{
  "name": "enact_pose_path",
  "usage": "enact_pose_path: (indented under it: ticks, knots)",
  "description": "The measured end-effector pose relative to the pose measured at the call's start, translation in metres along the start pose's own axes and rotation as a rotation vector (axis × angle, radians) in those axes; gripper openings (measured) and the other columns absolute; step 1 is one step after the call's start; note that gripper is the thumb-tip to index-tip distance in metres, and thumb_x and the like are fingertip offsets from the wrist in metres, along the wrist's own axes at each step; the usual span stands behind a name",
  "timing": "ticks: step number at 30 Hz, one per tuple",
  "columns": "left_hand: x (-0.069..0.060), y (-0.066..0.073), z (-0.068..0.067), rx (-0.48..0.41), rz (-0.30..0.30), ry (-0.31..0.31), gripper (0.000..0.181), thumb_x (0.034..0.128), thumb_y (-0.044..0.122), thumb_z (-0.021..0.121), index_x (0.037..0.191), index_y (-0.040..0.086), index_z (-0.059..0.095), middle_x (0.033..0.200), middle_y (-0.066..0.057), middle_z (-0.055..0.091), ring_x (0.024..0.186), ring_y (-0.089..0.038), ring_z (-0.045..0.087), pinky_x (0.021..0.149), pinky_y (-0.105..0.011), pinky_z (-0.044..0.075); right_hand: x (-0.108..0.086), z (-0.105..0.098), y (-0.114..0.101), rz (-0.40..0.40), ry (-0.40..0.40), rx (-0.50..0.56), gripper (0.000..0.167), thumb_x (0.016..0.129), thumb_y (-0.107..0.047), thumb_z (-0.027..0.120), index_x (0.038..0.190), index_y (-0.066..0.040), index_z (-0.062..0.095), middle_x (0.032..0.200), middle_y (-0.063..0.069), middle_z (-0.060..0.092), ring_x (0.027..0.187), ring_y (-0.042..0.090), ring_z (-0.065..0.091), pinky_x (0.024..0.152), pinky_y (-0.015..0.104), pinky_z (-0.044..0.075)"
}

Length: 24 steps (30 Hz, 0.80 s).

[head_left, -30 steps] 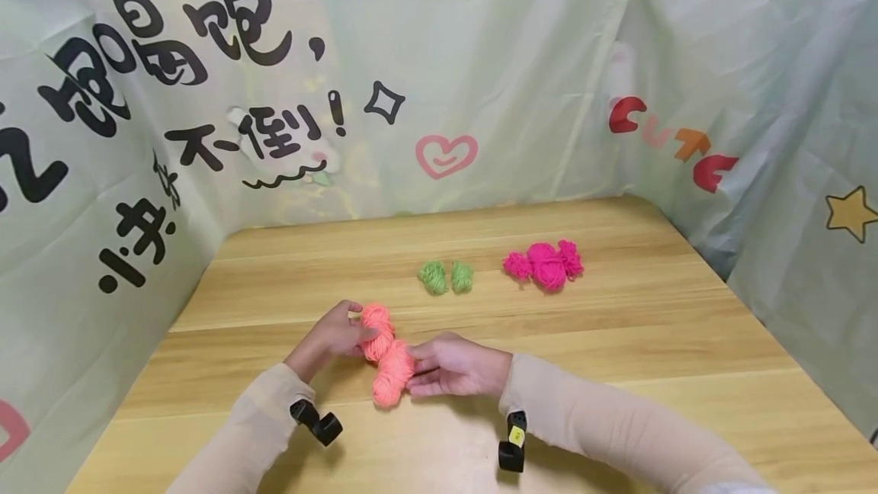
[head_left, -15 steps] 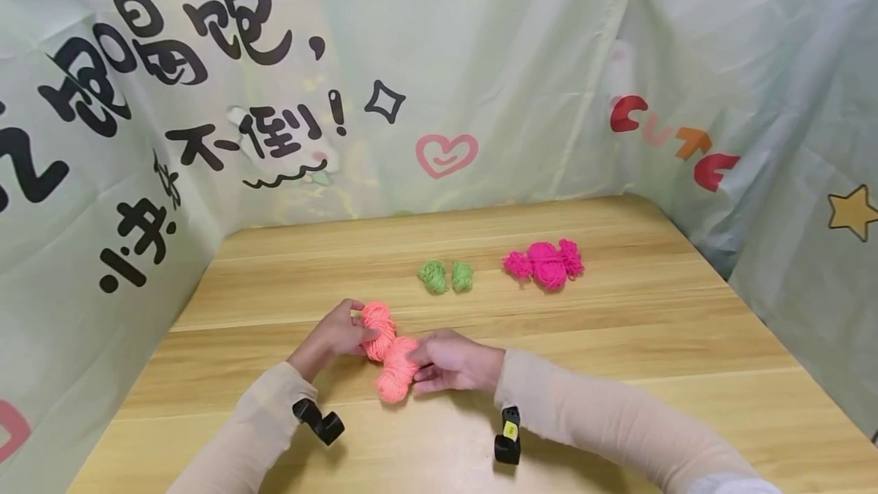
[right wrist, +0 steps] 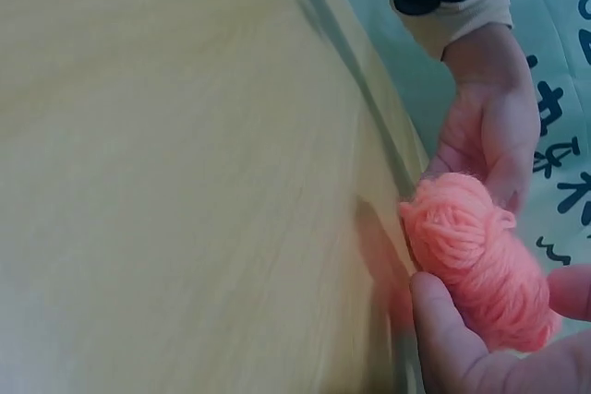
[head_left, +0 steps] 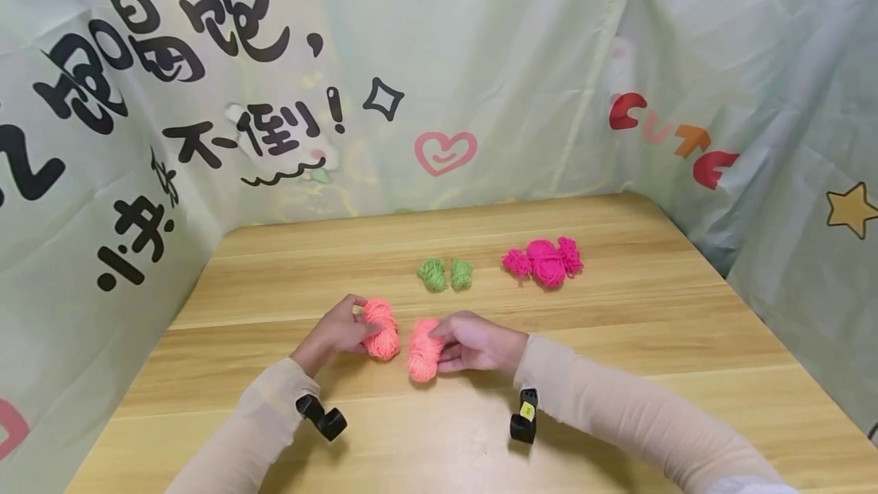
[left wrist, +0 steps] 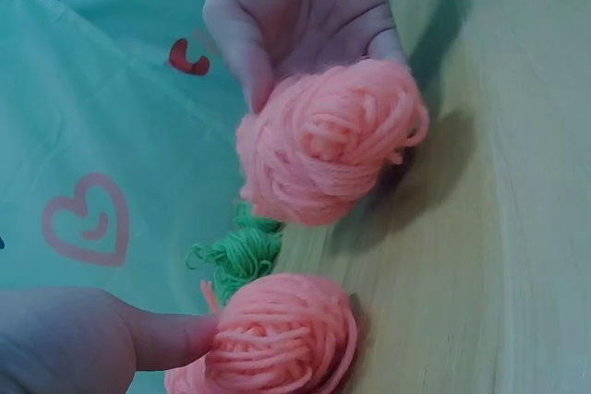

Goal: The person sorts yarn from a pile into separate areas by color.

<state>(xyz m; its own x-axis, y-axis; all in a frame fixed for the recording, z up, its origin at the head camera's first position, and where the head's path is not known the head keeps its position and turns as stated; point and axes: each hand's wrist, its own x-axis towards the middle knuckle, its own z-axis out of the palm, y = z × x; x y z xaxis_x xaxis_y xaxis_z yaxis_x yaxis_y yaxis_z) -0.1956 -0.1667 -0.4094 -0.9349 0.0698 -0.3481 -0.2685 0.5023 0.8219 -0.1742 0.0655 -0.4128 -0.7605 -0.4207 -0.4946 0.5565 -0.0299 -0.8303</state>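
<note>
In the head view two coral yarn skeins lie near the middle of the table, side by side with a small gap. My left hand [head_left: 338, 330] grips the left skein [head_left: 382, 334], its thumb across the strands. The right skein [head_left: 424, 353] is pinched by my right hand [head_left: 473, 341]. From the left wrist, the left thumb [left wrist: 162, 329] presses the near skein [left wrist: 282, 334], and the other skein [left wrist: 328, 145] sits in front of the right palm. The right wrist view has the right hand's thumb and fingers round its skein [right wrist: 480, 265]; the left hand's own skein is hidden there.
Two small green yarn balls [head_left: 446, 274] sit farther back on the wooden table [head_left: 274, 273]. Right of them is a magenta yarn bundle [head_left: 545, 261]. Printed fabric [head_left: 514, 82] encloses the table's back and sides.
My right hand has moved its coral skein right and away from me, turning it more upright. The two skeins touched or overlapped before; now a gap parts them. The left hand has barely moved.
</note>
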Motion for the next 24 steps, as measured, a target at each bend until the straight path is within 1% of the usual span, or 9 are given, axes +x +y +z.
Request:
enact_pose_path:
  ticks: [4, 8, 12, 15, 18, 21, 24]
  knots:
    - [-0.002, 0.003, 0.003, 0.055, 0.014, 0.025, 0.056, 0.0887, 0.009, 0.070, 0.133, -0.002, 0.038, 0.103, -0.019, 0.057, 0.076, -0.024, 0.061, 0.062, -0.034, 0.055, 0.003, -0.003, -0.002, -0.016, 0.016, -0.010, 0.023, 0.091, -0.004, 0.054, 0.112, 0.005, 0.050, 0.093, 0.015, 0.054, 0.084, 0.027, 0.056, 0.085, 0.044, 0.053]
    - [-0.004, 0.007, 0.005, 0.125, 0.022, 0.052, 0.062, 0.0877, 0.010, 0.071, 0.137, -0.002, 0.037, 0.112, -0.022, 0.056, 0.078, -0.023, 0.059, 0.061, -0.032, 0.053, 0.006, -0.004, -0.002, -0.047, 0.049, -0.057, 0.028, 0.092, -0.004, 0.053, 0.118, 0.004, 0.044, 0.090, 0.012, 0.053, 0.080, 0.024, 0.055, 0.080, 0.041, 0.054]
    - [-0.002, 0.008, 0.008, 0.157, 0.031, 0.057, 0.064, 0.0861, 0.008, 0.072, 0.138, -0.002, 0.036, 0.117, -0.024, 0.055, 0.079, -0.023, 0.058, 0.062, -0.031, 0.052, 0.009, -0.006, -0.001, -0.067, 0.080, -0.097, 0.030, 0.093, -0.003, 0.053, 0.120, 0.003, 0.041, 0.085, 0.010, 0.052, 0.074, 0.021, 0.054, 0.073, 0.038, 0.055]
    - [-0.001, 0.009, 0.009, 0.179, 0.041, 0.053, 0.061, 0.0851, 0.006, 0.071, 0.136, -0.002, 0.039, 0.113, -0.021, 0.056, 0.080, -0.022, 0.058, 0.063, -0.030, 0.050, 0.011, -0.007, -0.002, -0.076, 0.090, -0.113, 0.030, 0.094, -0.004, 0.054, 0.121, 0.003, 0.041, 0.087, 0.011, 0.053, 0.073, 0.022, 0.055, 0.073, 0.038, 0.055]
    - [-0.001, 0.010, 0.010, 0.198, 0.052, 0.051, 0.058, 0.0842, 0.005, 0.071, 0.133, -0.003, 0.041, 0.105, -0.017, 0.056, 0.080, -0.022, 0.057, 0.064, -0.030, 0.049, 0.012, -0.008, -0.002, -0.079, 0.094, -0.118, 0.035, 0.094, -0.004, 0.056, 0.125, 0.004, 0.040, 0.095, 0.016, 0.056, 0.079, 0.026, 0.059, 0.075, 0.041, 0.056]
    - [-0.001, 0.010, 0.011, 0.204, 0.053, 0.056, 0.057, 0.0837, 0.004, 0.072, 0.132, -0.002, 0.042, 0.100, -0.015, 0.055, 0.078, -0.022, 0.056, 0.062, -0.029, 0.049, 0.014, -0.008, -0.001, -0.081, 0.089, -0.129, 0.041, 0.094, -0.005, 0.059, 0.128, 0.005, 0.039, 0.102, 0.019, 0.057, 0.085, 0.029, 0.062, 0.077, 0.043, 0.056]
    - [-0.001, 0.010, 0.012, 0.197, 0.049, 0.066, 0.055, 0.0837, 0.003, 0.072, 0.131, -0.001, 0.043, 0.099, -0.015, 0.054, 0.076, -0.022, 0.056, 0.059, -0.029, 0.049, 0.014, -0.008, -0.001, -0.081, 0.083, -0.137, 0.044, 0.092, -0.005, 0.062, 0.129, 0.005, 0.038, 0.104, 0.019, 0.057, 0.085, 0.029, 0.061, 0.077, 0.043, 0.056]
